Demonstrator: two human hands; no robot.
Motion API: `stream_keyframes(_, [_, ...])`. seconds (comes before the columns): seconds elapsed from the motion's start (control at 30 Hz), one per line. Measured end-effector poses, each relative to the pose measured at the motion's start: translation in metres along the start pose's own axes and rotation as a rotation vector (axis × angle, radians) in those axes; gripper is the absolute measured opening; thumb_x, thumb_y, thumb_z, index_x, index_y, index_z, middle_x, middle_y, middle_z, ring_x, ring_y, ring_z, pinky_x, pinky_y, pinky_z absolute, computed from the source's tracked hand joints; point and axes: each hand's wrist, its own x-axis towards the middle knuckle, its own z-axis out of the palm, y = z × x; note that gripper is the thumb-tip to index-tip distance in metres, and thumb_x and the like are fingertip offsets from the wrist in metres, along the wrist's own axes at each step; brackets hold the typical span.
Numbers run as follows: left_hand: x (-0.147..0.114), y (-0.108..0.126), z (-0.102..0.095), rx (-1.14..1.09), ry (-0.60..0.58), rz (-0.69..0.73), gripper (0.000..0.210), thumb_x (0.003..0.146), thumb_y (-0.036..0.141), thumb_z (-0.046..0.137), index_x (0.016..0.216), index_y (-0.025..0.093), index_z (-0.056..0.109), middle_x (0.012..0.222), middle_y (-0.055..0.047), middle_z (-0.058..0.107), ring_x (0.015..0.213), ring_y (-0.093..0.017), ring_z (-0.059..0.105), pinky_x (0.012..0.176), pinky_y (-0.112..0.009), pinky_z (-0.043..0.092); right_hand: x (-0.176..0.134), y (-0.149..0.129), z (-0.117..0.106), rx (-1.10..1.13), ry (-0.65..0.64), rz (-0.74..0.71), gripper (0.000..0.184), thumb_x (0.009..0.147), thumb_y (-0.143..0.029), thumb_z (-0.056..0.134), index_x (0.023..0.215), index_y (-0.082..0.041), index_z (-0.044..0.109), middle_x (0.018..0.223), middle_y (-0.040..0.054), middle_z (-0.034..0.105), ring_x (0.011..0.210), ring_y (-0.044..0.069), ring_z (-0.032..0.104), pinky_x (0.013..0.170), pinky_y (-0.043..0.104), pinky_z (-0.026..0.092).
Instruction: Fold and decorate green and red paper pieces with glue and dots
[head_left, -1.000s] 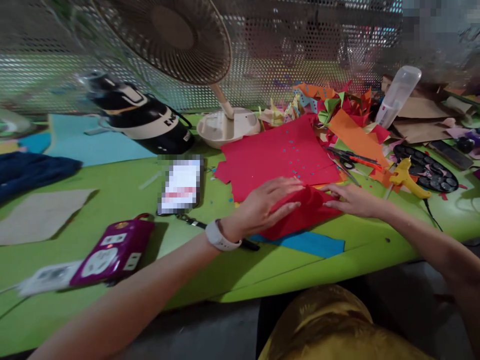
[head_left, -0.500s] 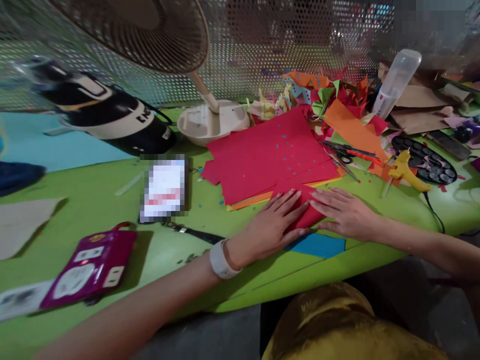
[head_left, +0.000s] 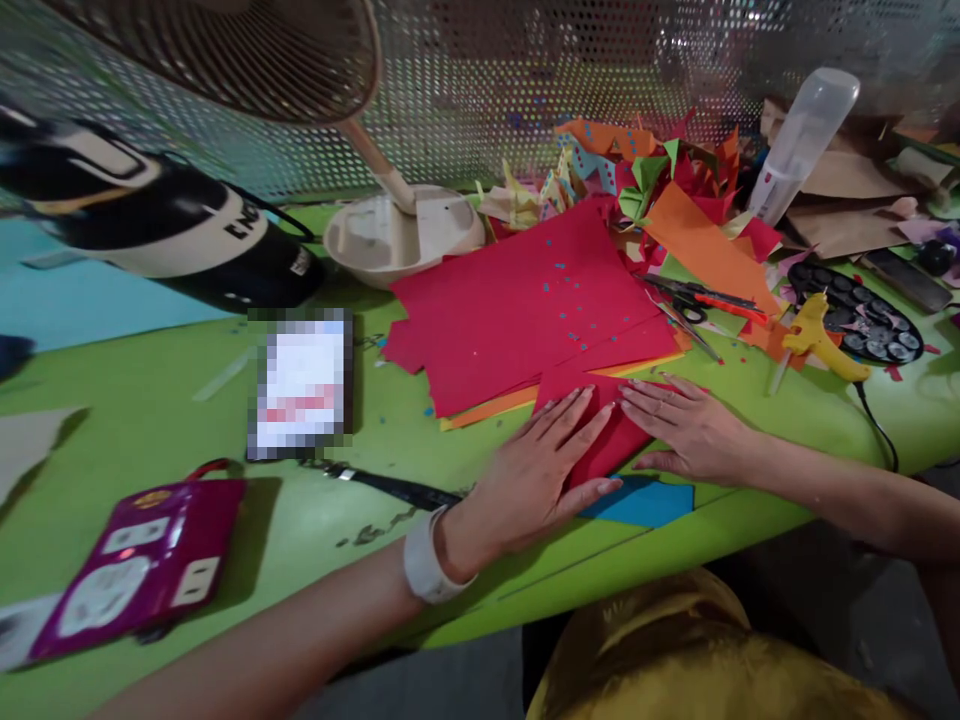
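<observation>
A piece of red paper [head_left: 606, 445] lies at the table's front edge beneath both palms. My left hand [head_left: 541, 465] rests flat on its left part, fingers stretched out and thumb apart. On its right part lies my right hand [head_left: 686, 432], also flat with fingers extended. Part of the red paper is hidden under the hands. A blue paper piece [head_left: 646, 500] shows just below it, near the edge. Behind the hands is a stack of red sheets [head_left: 517, 310], dotted with small blue bits, with orange and yellow sheets under it.
Scissors [head_left: 686, 305], a yellow glue gun [head_left: 817, 340] and a black round-welled palette [head_left: 862, 315] are at the right. Cut paper scraps [head_left: 649, 180] pile up behind. A fan base [head_left: 442, 235], a black bottle [head_left: 187, 225], a phone [head_left: 304, 385] and a purple power strip [head_left: 142, 560] stand left.
The view has shifted, so the things at the left sit further left. My left hand's fingers have spread a little and drawn back from the right hand, showing more red paper.
</observation>
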Motion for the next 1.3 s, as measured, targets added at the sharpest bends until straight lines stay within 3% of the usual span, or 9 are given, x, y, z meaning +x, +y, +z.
stream_keyframes(0.3, [-0.002, 0.0, -0.002, -0.057, -0.026, 0.013, 0.074, 0.095, 0.063, 0.039, 0.154, 0.019, 0.031, 0.16, -0.012, 0.031, 0.148, -0.03, 0.029, 0.118, -0.051, 0.033, 0.002, -0.003, -0.003, 0.028, 0.022, 0.021, 0.073, 0.099, -0.063, 0.029, 0.143, -0.008, 0.048, 0.149, 0.0141, 0.047, 0.142, 0.026, 0.042, 0.118, 0.049, 0.033])
stream_keyframes(0.7, [-0.005, 0.001, 0.004, 0.061, -0.006, 0.049, 0.083, 0.091, 0.07, 0.038, 0.151, 0.012, 0.037, 0.158, -0.017, 0.035, 0.147, -0.034, 0.03, 0.117, -0.052, 0.032, 0.005, -0.009, -0.005, 0.011, 0.049, 0.055, 0.068, 0.1, -0.058, 0.032, 0.142, -0.007, 0.05, 0.149, 0.0151, 0.047, 0.14, 0.026, 0.044, 0.118, 0.048, 0.034])
stream_keyframes(0.97, [-0.009, -0.002, 0.013, 0.078, 0.076, 0.078, 0.082, 0.09, 0.07, 0.039, 0.149, 0.012, 0.041, 0.155, -0.02, 0.039, 0.145, -0.036, 0.034, 0.115, -0.053, 0.033, -0.013, -0.022, -0.014, 0.085, -0.026, 0.017, 0.08, 0.095, -0.066, 0.037, 0.148, -0.006, 0.039, 0.153, 0.0214, 0.04, 0.147, 0.029, 0.031, 0.121, 0.053, 0.023])
stream_keyframes(1.3, [-0.012, -0.007, 0.013, 0.061, 0.057, 0.087, 0.084, 0.09, 0.07, 0.04, 0.154, 0.017, 0.031, 0.156, -0.017, 0.038, 0.145, -0.037, 0.034, 0.114, -0.055, 0.034, -0.019, -0.019, -0.007, 0.196, -0.101, 0.043, 0.079, 0.093, -0.067, 0.04, 0.151, -0.013, 0.036, 0.159, 0.0165, 0.032, 0.15, 0.026, 0.023, 0.123, 0.052, 0.017])
